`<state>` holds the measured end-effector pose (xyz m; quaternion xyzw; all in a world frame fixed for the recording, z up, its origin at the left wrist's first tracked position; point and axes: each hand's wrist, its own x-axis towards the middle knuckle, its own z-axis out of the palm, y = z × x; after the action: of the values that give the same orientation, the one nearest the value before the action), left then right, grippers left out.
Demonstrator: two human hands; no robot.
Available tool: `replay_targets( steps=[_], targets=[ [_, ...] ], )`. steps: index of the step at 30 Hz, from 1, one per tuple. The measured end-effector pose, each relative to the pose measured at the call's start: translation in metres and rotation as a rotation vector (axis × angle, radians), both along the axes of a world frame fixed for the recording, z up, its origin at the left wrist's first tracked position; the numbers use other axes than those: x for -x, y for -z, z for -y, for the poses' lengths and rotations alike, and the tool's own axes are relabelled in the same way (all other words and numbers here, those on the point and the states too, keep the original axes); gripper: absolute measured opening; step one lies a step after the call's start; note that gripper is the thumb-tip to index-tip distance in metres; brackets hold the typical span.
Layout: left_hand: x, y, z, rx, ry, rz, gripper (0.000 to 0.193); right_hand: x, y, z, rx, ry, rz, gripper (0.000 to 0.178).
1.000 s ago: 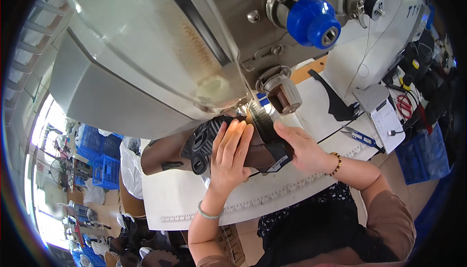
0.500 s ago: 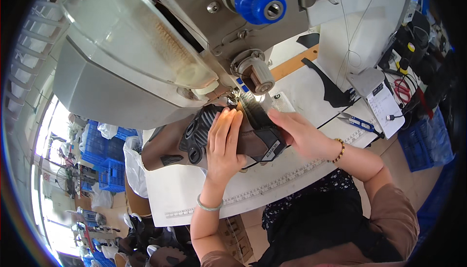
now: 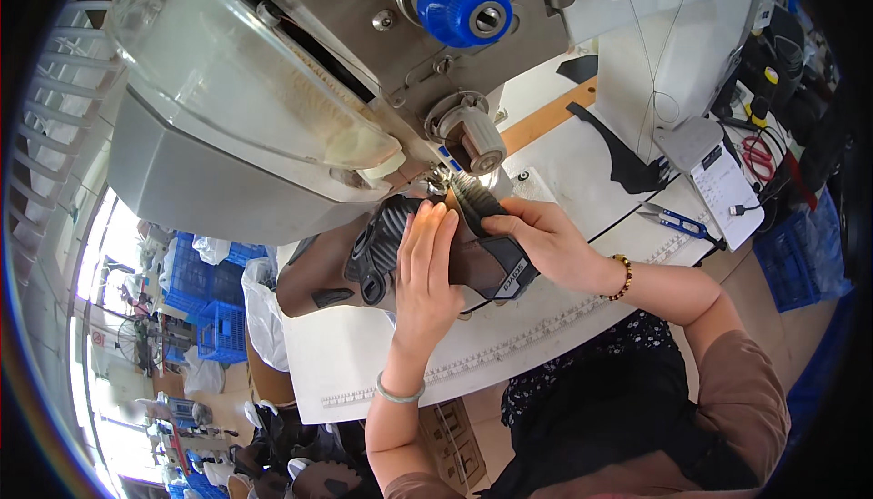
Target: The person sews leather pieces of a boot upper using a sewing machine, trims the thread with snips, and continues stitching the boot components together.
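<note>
The brown and black shoe upper (image 3: 400,253) sat on the white worktable (image 3: 582,190), pushed up under the head of the grey sewing machine (image 3: 273,126). The left hand (image 3: 426,267) lay flat across it, fingers straight and pointing to the needle. The right hand (image 3: 536,237) pinched its black ribbed edge between thumb and fingers beside the presser foot. The needle itself was hidden behind the fingertips and the metal cylinder (image 3: 473,140). A small grey label (image 3: 511,276) showed on the upper's near end. Farther right lay blue-handled snips (image 3: 677,221) and a white paper sheet (image 3: 727,191), its print too small to make out.
</note>
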<state>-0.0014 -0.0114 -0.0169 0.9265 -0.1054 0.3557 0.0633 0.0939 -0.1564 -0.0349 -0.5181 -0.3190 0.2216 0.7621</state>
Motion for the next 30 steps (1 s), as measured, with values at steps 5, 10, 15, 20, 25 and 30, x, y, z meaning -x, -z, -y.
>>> replay_targets(
  steps=[5,10,15,20,25,30],
  targets=[
    [0.0013,-0.0062,0.0,0.031,0.056,-0.021,0.075,0.004,-0.005,0.0009,-0.011,-0.01,-0.044,0.021],
    [0.0007,-0.0049,0.0004,0.058,0.07,-0.024,0.075,0.0019,-0.0053,0.0028,-0.031,-0.035,-0.066,0.021],
    [0.0014,-0.0063,-0.0006,0.073,0.071,-0.038,0.074,0.0001,-0.0062,0.0026,-0.036,-0.088,-0.182,0.022],
    [0.0022,-0.008,-0.0014,0.071,0.079,-0.019,0.071,-0.0014,-0.0092,0.0008,-0.014,-0.161,-0.272,0.022],
    [0.0006,-0.0079,-0.0016,0.092,0.085,0.007,0.069,-0.0005,-0.0011,0.0015,-0.018,-0.152,-0.247,0.02],
    [0.0029,-0.0087,-0.0009,0.071,0.062,-0.003,0.066,0.0019,-0.0042,0.0032,-0.016,-0.172,-0.214,0.018]
  ],
)
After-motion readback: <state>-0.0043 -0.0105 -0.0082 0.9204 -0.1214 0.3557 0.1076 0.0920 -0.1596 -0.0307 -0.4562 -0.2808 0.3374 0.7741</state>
